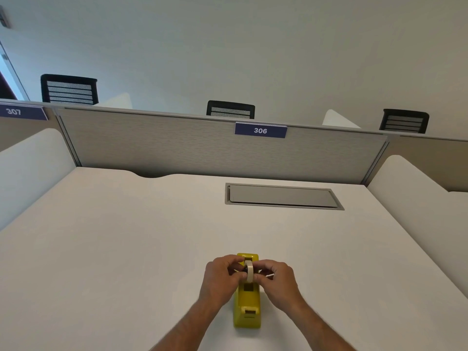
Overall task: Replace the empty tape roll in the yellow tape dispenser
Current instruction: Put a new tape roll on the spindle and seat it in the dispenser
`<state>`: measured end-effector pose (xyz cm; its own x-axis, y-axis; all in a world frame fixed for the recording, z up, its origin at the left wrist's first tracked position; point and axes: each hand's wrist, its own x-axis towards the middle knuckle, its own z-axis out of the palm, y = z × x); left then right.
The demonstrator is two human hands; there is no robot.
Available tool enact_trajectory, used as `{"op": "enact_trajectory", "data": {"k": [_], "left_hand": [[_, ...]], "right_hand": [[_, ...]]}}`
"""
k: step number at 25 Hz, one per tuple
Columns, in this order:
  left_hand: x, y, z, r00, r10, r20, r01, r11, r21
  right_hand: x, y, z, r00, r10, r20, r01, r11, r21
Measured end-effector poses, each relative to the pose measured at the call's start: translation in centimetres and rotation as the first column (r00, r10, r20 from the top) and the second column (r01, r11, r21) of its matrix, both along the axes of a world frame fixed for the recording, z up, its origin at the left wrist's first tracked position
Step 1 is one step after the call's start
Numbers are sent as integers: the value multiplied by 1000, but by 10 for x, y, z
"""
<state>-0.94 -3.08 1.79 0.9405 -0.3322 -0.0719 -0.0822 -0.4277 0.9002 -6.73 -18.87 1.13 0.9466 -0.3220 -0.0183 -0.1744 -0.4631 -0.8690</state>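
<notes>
A pale cream ring of tape stands on edge over the open cradle of the yellow plastic tape dispenser, near the front of the white counter. The left hand and right hand flank it, fingers pinching its sides, probably to keep the hub level with the slots. Whether it is seated I cannot tell. Beyond lie a grey cable hatch, a grey partition with a blue "306" plate, and black mesh chairs.
</notes>
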Motion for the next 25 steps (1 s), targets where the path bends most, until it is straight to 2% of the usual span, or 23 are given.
{"op": "enact_trajectory", "data": {"k": [10, 15, 25], "left_hand": [[-5, -6, 1, 989, -60, 134, 39, 987, 158], [-6, -3, 3, 960, -182, 215, 112, 947, 301], [-2, -4, 0, 951, -204, 233, 123, 940, 320]], "right_hand": [[1, 0, -4, 999, -37, 11, 38, 995, -94], [-1, 4, -6, 997, -56, 59, 65, 985, -157], [1, 1, -8, 995, -45, 84, 67, 960, -272]]}}
